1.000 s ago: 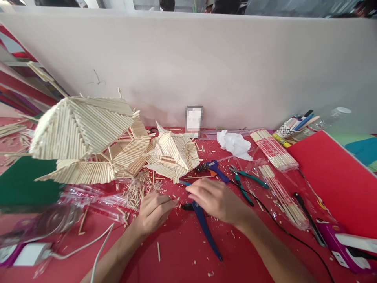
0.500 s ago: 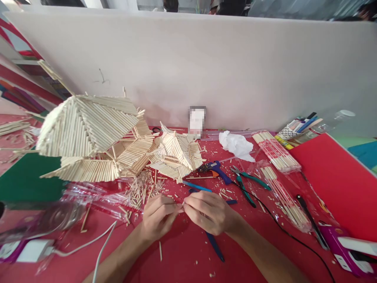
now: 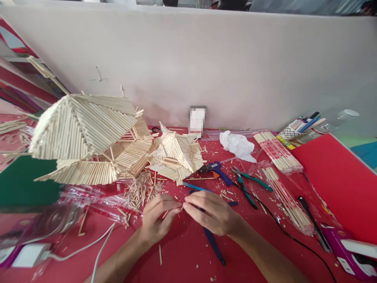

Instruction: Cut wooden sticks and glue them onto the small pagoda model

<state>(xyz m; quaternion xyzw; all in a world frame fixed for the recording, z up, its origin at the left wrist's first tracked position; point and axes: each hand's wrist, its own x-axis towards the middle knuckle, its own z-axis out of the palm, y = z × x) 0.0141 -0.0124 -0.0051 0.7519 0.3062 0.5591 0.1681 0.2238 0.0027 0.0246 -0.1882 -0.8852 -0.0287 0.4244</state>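
Observation:
My left hand (image 3: 160,218) and my right hand (image 3: 209,212) meet fingertip to fingertip above the red tabletop. Both are closed in a pinch; a tiny pale bit shows at the fingertips, too small to name. Beneath my right hand lies a dark blue tool (image 3: 215,247), partly covered by it. Just beyond my hands stands a small roofed model (image 3: 173,155) built of thin wooden sticks. A larger stick-built model (image 3: 88,125) with layered roofs rises at the left. Cut stick pieces (image 3: 140,194) lie heaped beside my left hand.
Right of the small model lie a blue glue gun (image 3: 219,173), green-handled pliers (image 3: 255,181), crumpled tissue (image 3: 237,145) and packs of chopsticks (image 3: 277,151). A red board (image 3: 338,184) and a pen cup (image 3: 288,131) stand farther right. White cable (image 3: 101,251) runs at left; a white panel (image 3: 188,67) closes the back.
My fingertips have shifted slightly, and the left thumb and fingers are a little more apart. The view has turned slightly; the other things stay in place.

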